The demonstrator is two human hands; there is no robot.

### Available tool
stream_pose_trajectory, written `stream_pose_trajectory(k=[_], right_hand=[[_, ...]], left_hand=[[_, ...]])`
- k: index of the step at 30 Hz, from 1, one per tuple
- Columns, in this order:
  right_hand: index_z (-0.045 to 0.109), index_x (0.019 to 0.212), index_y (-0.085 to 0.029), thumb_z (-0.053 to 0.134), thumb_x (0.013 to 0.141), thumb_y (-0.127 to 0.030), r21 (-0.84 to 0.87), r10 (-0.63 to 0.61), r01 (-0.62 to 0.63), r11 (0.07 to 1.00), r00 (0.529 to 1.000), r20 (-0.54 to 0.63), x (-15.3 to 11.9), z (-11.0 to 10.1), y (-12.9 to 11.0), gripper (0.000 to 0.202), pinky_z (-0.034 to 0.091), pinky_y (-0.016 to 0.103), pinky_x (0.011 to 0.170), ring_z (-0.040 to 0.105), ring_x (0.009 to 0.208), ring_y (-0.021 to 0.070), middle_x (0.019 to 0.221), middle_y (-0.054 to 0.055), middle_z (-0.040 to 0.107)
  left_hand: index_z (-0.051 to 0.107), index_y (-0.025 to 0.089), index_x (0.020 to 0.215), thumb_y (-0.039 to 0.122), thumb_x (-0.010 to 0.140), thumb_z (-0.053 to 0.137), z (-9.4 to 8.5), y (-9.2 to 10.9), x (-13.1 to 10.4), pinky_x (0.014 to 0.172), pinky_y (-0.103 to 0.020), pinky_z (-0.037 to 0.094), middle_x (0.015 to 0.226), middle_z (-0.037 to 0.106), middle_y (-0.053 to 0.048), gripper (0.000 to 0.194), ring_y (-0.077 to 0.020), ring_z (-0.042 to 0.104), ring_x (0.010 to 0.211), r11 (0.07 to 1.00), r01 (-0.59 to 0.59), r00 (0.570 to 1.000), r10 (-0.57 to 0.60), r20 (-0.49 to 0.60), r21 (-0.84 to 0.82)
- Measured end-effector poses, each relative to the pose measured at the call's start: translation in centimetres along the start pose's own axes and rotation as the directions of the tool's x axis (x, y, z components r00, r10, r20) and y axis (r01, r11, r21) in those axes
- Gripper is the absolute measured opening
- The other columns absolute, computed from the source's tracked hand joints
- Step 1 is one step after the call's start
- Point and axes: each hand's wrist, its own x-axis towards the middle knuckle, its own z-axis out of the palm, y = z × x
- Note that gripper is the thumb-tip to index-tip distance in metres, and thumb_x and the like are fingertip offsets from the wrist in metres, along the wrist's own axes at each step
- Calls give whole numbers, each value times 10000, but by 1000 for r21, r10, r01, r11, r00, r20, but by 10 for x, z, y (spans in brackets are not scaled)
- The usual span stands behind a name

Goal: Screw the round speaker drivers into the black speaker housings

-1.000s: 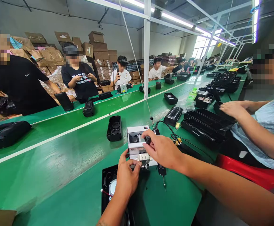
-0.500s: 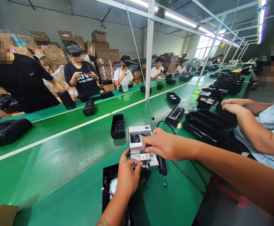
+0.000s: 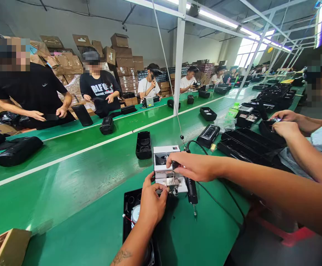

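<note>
Gripping a black-handled tool [image 3: 174, 165] with curled fingers, the right hand [image 3: 192, 166] is above the front part of a white machine [image 3: 163, 170]. The tool's thin shaft points down to the metal bracket [image 3: 173, 181] of this machine. At the bracket's near left corner, the left hand [image 3: 153, 203] has its thumb and forefinger pinched together; what is between them is too small to tell. The machine stands at the far edge of the green table [image 3: 205, 236], well apart from its right edge. Just beside its right side is an electric screwdriver [image 3: 191, 191], tip toward the near edge. Partly under the left forearm lies an open black case [image 3: 128, 205] with a round speaker [image 3: 136, 213]. Beyond the table, an open black housing [image 3: 143, 152] lies on the green conveyor [image 3: 94, 177].
</note>
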Motion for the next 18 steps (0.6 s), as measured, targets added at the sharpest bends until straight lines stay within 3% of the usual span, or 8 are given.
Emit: stream_pose_trajectory(k=[4,6,8,11,14,16,18], right_hand=[[681,1079,-184,619,792,-23,13,-14,14,1000,999,48,-2,11,3,335,411,393,916,621,831,216,914,30,713],[654,1232,-180,678,789,-79,34,45,-44,998,999,-25,-5,24,-1,455,406,414,916,607,753,207,841,2,700],[643,1290,-181,725,861,-212,77,119,-110,991,983,-140,-8,37,-5,439,399,424,927,603,732,204,789,-13,677],[722,1062,-191,641,993,-409,149,201,-163,975,936,-290,-9,46,-7,242,406,401,901,581,699,192,698,-18,627],[680,858,-186,592,1009,-406,205,245,-174,963,881,-404,-9,45,-9,281,415,373,815,571,712,205,683,6,610],[658,939,-190,561,1008,-349,256,272,-167,952,845,-461,-8,41,-12,198,432,360,794,604,758,213,764,28,655],[605,1166,-197,544,995,-281,321,298,-150,935,821,-487,-8,40,-15,200,461,343,789,636,772,201,843,24,690]], left_hand=[[774,210,762,232,872,669,-1,1,-1,1179,-561,388,1633,405,-153,154,-348,484,1434,1000,5,1000,-5,-2,-2],[776,212,760,240,871,666,-2,1,-1,1171,-576,395,1636,399,-157,159,-358,483,1434,1000,7,1000,-7,2,-4],[775,216,753,243,867,666,-2,1,-1,1183,-583,383,1630,411,-149,160,-358,477,1442,1000,2,1000,-2,3,-6],[775,221,757,237,864,666,-2,0,0,1217,-575,348,1617,431,-135,154,-345,462,1461,1000,-9,1000,9,3,-4],[770,212,756,226,870,650,-1,-1,0,1235,-555,322,1621,419,-144,166,-340,451,1472,1000,-10,1000,10,5,3],[765,204,754,227,877,641,-1,-1,1,1235,-543,320,1624,406,-163,176,-339,457,1466,1000,-5,1000,5,8,8],[765,198,766,236,883,640,-1,-1,1,1232,-537,320,1630,390,-178,176,-340,450,1470,1000,0,1000,0,11,13]])
